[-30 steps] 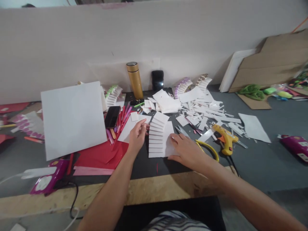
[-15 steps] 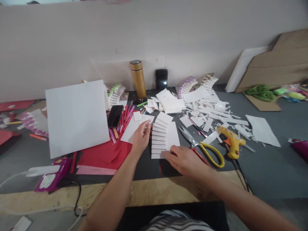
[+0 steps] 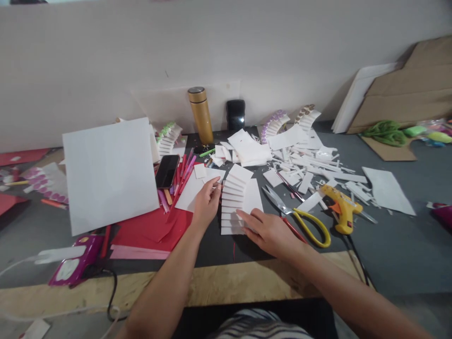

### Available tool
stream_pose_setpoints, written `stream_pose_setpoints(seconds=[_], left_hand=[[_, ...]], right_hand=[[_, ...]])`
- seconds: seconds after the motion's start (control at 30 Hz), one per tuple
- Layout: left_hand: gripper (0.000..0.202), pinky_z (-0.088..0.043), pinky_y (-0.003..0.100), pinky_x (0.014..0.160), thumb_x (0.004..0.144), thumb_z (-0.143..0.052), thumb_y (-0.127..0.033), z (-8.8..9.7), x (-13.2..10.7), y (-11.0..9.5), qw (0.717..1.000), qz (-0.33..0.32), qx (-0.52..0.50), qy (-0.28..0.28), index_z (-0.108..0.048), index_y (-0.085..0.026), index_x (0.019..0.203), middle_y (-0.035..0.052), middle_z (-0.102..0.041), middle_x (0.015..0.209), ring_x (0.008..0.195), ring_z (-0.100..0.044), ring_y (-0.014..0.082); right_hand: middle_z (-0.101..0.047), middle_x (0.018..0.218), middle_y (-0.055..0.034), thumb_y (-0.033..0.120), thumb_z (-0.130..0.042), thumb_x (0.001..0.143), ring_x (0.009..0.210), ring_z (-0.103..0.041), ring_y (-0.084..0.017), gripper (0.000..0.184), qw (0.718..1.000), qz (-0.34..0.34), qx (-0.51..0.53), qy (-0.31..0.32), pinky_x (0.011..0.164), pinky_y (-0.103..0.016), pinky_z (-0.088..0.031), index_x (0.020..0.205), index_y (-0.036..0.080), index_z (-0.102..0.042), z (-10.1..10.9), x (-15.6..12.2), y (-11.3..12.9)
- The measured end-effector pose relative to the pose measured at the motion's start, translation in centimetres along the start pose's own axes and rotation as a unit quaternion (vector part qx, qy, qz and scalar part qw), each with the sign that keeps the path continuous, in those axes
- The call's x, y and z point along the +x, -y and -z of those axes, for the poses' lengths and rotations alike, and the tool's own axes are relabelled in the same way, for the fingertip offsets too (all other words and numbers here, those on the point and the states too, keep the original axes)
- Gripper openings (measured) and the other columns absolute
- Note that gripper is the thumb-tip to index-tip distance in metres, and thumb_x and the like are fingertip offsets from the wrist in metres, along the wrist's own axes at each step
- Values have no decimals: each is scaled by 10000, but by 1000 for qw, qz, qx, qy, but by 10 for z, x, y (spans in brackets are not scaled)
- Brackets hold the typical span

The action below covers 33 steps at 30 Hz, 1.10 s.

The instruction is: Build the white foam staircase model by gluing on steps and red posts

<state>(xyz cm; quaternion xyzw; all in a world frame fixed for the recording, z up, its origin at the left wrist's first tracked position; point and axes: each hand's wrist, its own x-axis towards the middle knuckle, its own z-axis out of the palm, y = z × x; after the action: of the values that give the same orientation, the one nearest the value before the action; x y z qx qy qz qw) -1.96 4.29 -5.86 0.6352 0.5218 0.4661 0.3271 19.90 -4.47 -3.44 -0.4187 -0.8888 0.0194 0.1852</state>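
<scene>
A white curved staircase model (image 3: 232,202), built of stacked pale steps, lies before me on the dark tabletop. A flat white piece (image 3: 252,195) extends along its right side. My left hand (image 3: 207,201) is beside its upper left edge, with fingers curled and pressed close; anything pinched in them is too small to make out. Over the lower steps, my right hand (image 3: 270,233) has its index finger stretched out and touching or just above them, the other fingers loosely bent, with nothing held. Yellow-and-red-handled scissors (image 3: 310,226) lie right of that hand, near a yellow glue gun (image 3: 341,207).
White offcuts (image 3: 318,165) are heaped behind. Left are red sheets (image 3: 151,230), a phone (image 3: 167,171), coloured markers (image 3: 182,172) and a large white board (image 3: 111,176). A gold bottle (image 3: 201,115) stands by the wall. A purple power strip (image 3: 76,261) trails cables at the near left.
My right hand's index finger has shifted up from the model's bottom edge onto its lower steps. The left hand stays almost in place. The view has moved slightly.
</scene>
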Motion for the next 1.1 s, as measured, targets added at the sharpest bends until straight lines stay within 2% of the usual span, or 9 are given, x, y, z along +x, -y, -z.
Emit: stream_pose_setpoints(seconds=[0.2,0.5,0.67,0.83,0.97,1.1], left_hand=[[397,-551,366,889,974,-532,-405,1,0,-4,1000,0,20,2,-643,-177,1279,133,-717,1191,999,-699,223],[395,-559,349,864,974,-537,-404,0,1,1,1000,-4,21,3,-646,-186,1284,128,-714,1188,1025,-693,228],[411,-559,332,829,971,-547,-409,-1,1,5,1000,-1,21,8,-636,-190,1307,124,-714,1183,1007,-692,222],[409,-552,320,801,967,-552,-404,-1,1,4,1000,2,18,7,-637,-189,1303,116,-719,1157,970,-695,213],[393,-542,308,797,962,-560,-394,-1,1,2,1000,-1,31,2,-647,-196,1291,102,-723,1138,916,-697,192],[405,-534,284,742,959,-563,-405,-1,2,3,1000,0,28,4,-644,-205,1302,97,-723,1131,878,-691,180]], right_hand=[[-661,888,-64,346,-477,1036,649,-641,-170,402,1000,-29,-8,1,583,-295,-415,1365,166,-621,-2,-1,-3],[-671,891,-60,326,-452,1042,668,-645,-165,389,999,-48,19,9,594,-288,-383,1362,189,-627,-4,0,-6],[-690,913,-69,362,-451,1041,691,-665,-184,471,998,-63,11,24,585,-292,-380,1465,172,-525,-5,0,-5],[-698,917,-72,391,-444,1043,694,-672,-191,469,996,-81,8,30,574,-284,-371,1456,186,-529,-4,0,-4],[-715,931,-89,429,-430,1044,657,-653,-174,580,995,-94,37,20,573,-274,-387,1536,123,-400,-6,1,-7],[-720,909,-93,457,-424,1040,649,-644,-171,592,993,-102,54,10,566,-268,-384,1523,116,-411,-9,1,-9]])
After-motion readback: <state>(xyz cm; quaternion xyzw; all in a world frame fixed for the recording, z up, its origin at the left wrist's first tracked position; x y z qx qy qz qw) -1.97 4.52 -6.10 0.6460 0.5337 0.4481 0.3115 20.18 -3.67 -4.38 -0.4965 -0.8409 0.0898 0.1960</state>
